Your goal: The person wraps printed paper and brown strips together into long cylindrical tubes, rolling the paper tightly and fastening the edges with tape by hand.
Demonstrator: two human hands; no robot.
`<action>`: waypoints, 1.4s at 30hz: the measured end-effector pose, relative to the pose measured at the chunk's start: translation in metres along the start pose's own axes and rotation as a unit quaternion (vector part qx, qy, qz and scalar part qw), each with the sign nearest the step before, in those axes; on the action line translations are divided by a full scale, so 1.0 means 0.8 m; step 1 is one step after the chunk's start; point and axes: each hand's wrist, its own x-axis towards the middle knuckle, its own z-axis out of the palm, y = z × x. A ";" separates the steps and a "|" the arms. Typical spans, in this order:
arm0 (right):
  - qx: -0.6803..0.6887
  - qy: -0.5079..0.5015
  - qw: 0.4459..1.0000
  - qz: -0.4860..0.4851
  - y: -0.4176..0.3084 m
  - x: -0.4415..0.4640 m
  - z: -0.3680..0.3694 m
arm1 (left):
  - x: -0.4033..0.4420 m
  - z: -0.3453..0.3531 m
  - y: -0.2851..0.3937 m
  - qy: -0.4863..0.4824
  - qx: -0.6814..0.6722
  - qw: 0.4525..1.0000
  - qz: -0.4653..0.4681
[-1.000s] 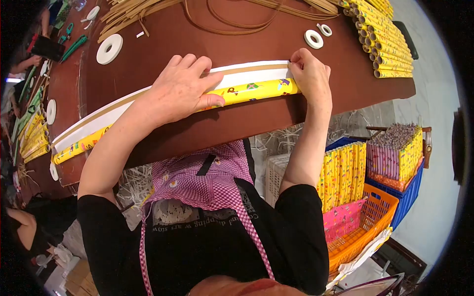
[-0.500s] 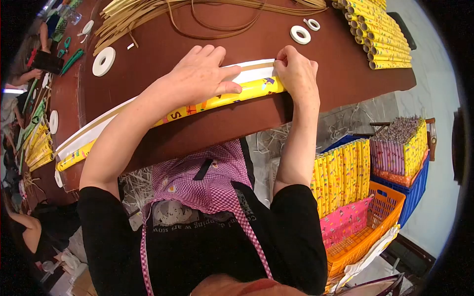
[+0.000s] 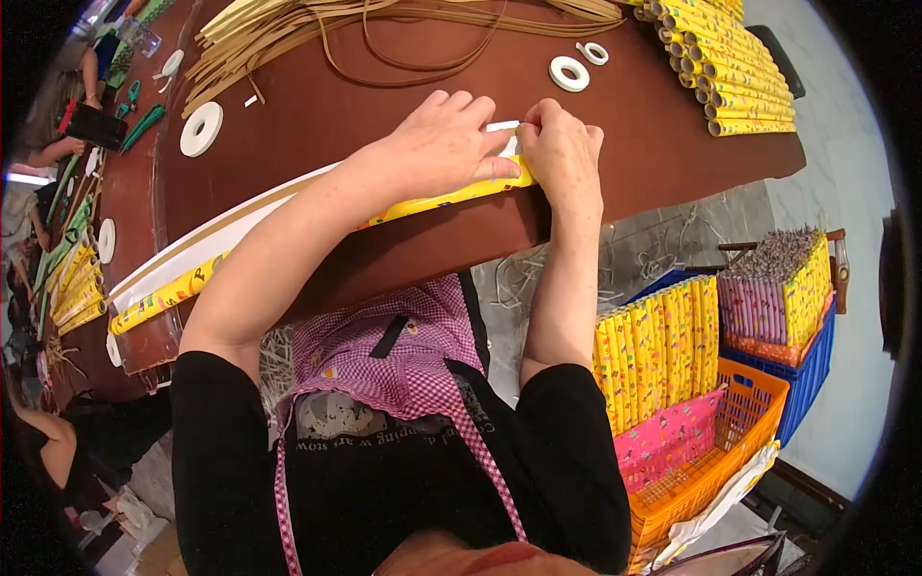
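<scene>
A roll of yellow printed wrapping paper (image 3: 173, 292) lies along the table's front edge, its white flap turned up and a long brown strip (image 3: 226, 218) running down the flap. My left hand (image 3: 451, 139) rests over the roll near its right end, fingers spread, thumb on the yellow paper. Just to its right, my right hand (image 3: 560, 149) has thumb and forefinger pinched at the end of the brown strip. Both hands nearly meet there. The left forearm hides the middle of the roll.
White tape rolls (image 3: 202, 129) lie on the brown table (image 3: 634, 144). Loose brown strips (image 3: 259, 48) and stacked yellow rolls (image 3: 749, 86) are at the back. An orange crate (image 3: 754, 384) and a blue crate (image 3: 812, 384) hold rolls at the right. Other people work at the left.
My left hand has slid right along the roll, closer to the right hand. The right hand has shifted slightly left, still pinching at the strip's end.
</scene>
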 end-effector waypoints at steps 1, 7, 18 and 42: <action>-0.002 0.004 1.000 0.002 0.000 0.000 0.000 | 0.001 0.001 0.001 0.005 -0.006 1.000 0.005; -0.011 -0.011 1.000 0.009 0.000 0.001 -0.005 | 0.000 -0.002 0.000 -0.016 -0.040 0.999 -0.027; -0.014 -0.006 0.998 0.059 -0.004 0.003 -0.005 | 0.009 -0.006 -0.003 -0.085 -0.049 0.994 -0.053; 0.092 -0.048 0.959 -0.263 0.042 -0.052 -0.025 | 0.009 0.004 -0.003 0.035 -0.060 0.997 -0.027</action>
